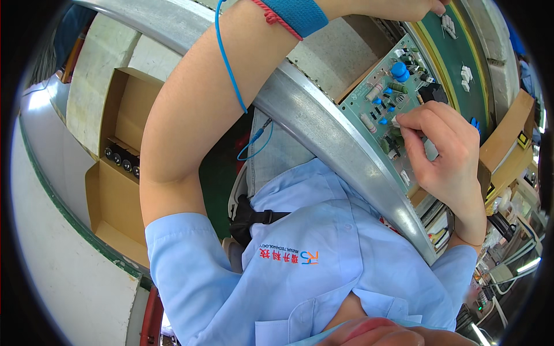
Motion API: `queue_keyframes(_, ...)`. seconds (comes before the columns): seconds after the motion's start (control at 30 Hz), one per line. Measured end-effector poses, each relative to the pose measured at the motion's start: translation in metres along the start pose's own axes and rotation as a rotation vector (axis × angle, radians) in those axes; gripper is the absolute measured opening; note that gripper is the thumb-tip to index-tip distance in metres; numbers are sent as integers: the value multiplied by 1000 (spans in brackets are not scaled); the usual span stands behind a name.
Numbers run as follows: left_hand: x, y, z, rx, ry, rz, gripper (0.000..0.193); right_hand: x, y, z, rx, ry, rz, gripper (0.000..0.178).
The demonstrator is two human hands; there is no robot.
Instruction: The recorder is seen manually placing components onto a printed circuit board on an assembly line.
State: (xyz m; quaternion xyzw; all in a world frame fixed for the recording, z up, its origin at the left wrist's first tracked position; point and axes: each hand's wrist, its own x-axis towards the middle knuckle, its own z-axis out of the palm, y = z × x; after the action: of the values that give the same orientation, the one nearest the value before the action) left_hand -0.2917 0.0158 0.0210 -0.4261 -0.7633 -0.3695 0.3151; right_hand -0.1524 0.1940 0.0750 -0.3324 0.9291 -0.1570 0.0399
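My right hand (441,147) is over a green circuit board (353,105), thumb and forefinger pinched around a small white component (396,121) at its surface. Many parts stand on the board, among them blue round components (399,71), pale cylinders and a black piece (433,93). Reaching across to the upper right, my left hand (412,9) is cut off by the top edge. Its visible fingers are curled together close to white components with wire leads (448,26) on a green belt (461,49); what they hold, if anything, is hidden.
A curved metal rail (340,147) runs between my body and the board. More white components (466,78) lie on the belt. Open cardboard boxes stand at the left (115,199) and right (508,135). A blue cord (228,69) hangs beside my left arm's blue wristband (297,16).
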Motion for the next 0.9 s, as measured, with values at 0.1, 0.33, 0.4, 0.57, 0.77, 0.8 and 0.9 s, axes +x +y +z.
queue_keyframes(0.1,-1,3,-8,45,-38,-30,12,2,-4,1,16,4,-4,14)
queue_keyframes(0.33,1,1,-8,-38,-46,-47,12,-1,-4,-1,4,3,7,15)
queue_keyframes(0.4,0,0,-6,-28,-44,-42,13,-2,-3,0,16,-1,14,15)
queue_keyframes(0.57,-2,-2,-3,-30,-34,-34,13,-3,-1,1,17,0,18,15)
queue_keyframes(0.77,0,0,-5,-25,-59,-53,13,-5,1,3,44,16,26,15)
queue_keyframes(0.8,1,0,-5,-24,-65,-55,13,-6,1,3,51,23,30,15)
queue_keyframes(0.9,2,0,-7,-34,-81,-63,13,-6,1,3,51,34,36,16)
